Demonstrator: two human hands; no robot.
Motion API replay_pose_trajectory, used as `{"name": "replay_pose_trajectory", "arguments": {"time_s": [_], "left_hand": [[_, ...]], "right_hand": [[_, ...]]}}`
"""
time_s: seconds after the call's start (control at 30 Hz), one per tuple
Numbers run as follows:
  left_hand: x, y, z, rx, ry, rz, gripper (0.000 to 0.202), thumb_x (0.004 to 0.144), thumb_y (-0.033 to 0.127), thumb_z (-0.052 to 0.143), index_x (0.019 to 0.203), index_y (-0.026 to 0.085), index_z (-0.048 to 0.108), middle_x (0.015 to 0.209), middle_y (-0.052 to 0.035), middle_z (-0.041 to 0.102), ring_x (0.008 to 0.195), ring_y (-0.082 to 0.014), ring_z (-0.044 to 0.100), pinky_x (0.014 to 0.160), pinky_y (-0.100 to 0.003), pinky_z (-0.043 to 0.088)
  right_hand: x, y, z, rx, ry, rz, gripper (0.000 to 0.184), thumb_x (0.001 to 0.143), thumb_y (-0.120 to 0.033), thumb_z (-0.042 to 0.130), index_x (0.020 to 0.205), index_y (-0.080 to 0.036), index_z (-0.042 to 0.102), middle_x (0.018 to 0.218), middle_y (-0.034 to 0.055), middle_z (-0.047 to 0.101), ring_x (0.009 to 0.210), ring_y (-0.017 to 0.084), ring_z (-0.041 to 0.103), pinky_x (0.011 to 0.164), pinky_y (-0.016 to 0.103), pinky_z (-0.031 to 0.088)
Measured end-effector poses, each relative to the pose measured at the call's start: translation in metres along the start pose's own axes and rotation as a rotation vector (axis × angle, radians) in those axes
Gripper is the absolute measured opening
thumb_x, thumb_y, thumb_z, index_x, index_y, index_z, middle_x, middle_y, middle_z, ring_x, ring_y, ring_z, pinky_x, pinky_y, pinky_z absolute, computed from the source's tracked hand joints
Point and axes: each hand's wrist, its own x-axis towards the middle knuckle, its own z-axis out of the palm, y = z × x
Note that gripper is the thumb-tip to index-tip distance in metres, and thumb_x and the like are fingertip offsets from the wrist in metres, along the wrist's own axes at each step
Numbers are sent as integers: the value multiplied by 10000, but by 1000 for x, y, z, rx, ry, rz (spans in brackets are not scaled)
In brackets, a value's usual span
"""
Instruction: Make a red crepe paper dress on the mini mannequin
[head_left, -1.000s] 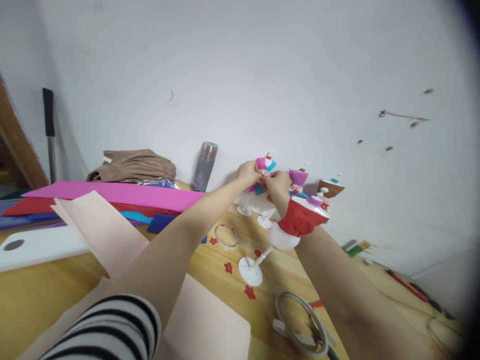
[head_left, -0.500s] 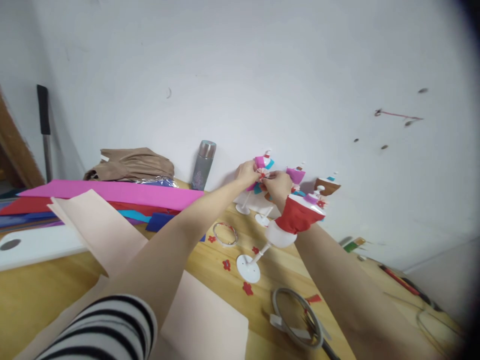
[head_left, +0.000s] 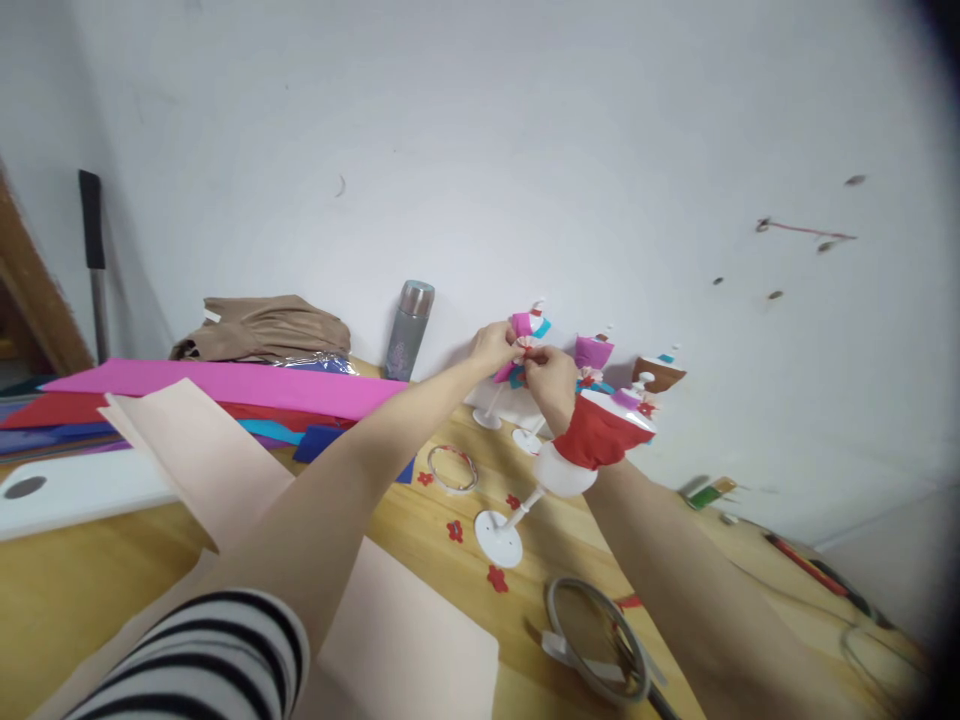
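Both hands meet at a small dress form (head_left: 529, 325) by the wall, dressed in pink and turquoise. My left hand (head_left: 494, 346) pinches a pale pink paper or fabric flower (head_left: 525, 345) with a red centre on its front. From the right, the fingers of my right hand (head_left: 552, 385) close on the same flower, partly hiding it. Nearer to me, a dress form in red (head_left: 604, 432) leans on its white stand, in front of my right forearm. Behind it stand a form in magenta (head_left: 593, 352) and one in brown (head_left: 658, 374).
Several red flower cutouts (head_left: 497, 579) and a ring of ribbon (head_left: 452, 470) lie on the wooden table. A roll of tape (head_left: 596, 640) sits at the front. Pale pink sheets (head_left: 420, 630) and coloured sheets (head_left: 225, 385) spread leftward. A grey flask (head_left: 410, 330) stands by the wall.
My right hand has shifted slightly left and down, its fingers closer around the flower. My left hand stays in place. The whole view has moved a little.
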Motion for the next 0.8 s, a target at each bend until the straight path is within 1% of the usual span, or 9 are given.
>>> {"name": "replay_pose_trajectory", "arguments": {"time_s": [0.1,0.2,0.27,0.33,0.43,0.53,0.6,0.67,0.8], "left_hand": [[1,-3,2,-12,-4,16,124,783,241,710,754,187,601,812,0,675,763,-132,598,728,-246,459],[3,-2,5,2,2,-5,149,748,209,724,716,192,579,779,2,662,755,-143,588,718,-255,458],[3,0,6,18,9,-26,175,722,187,729,684,196,559,754,0,651,753,-154,582,719,-266,458],[3,2,7,30,10,-42,189,712,187,727,663,199,545,734,-2,641,753,-164,581,721,-274,457],[1,5,5,33,1,-56,167,718,207,722,676,200,561,733,-1,646,751,-166,588,708,-271,454],[-2,8,3,31,-10,-63,139,744,228,721,703,194,593,759,-4,669,762,-158,600,706,-257,458],[-3,9,2,31,-13,-68,119,762,229,717,721,187,614,786,-10,685,772,-154,607,714,-253,462],[-3,9,2,33,-18,-68,95,763,213,716,733,181,631,801,-12,695,778,-152,613,721,-250,465],[-1,8,1,41,-42,-61,84,746,191,722,710,176,647,773,-10,692,774,-152,618,739,-246,468]], "right_hand": [[2,-3,-2,26,-37,81,161,935,-211,563,1047,-177,674,920,56,723,771,145,676,779,331,568],[4,-6,-3,42,-89,148,284,963,-352,605,1166,-156,632,1093,72,681,916,175,672,816,376,580],[7,-7,-3,50,-112,184,347,960,-377,612,1227,-156,606,1193,86,646,1001,203,659,850,410,578],[8,-8,-4,59,-126,210,342,961,-371,610,1232,-161,606,1209,89,642,1014,205,656,858,412,576],[8,-8,-6,76,-124,231,261,969,-349,598,1144,-159,639,1063,67,683,862,155,668,763,337,585],[6,-7,-7,93,-87,233,142,946,-227,579,1026,-160,676,825,65,702,664,124,641,621,264,546],[4,-7,-7,98,-69,233,132,920,-180,576,991,-164,685,757,72,697,627,128,632,585,257,527],[4,-7,-7,94,-82,238,126,929,-223,601,1009,-162,677,808,59,701,668,130,643,619,267,546],[5,-9,-5,70,-138,255,298,963,-370,608,1165,-151,629,1088,65,675,892,165,670,779,356,587]]}}
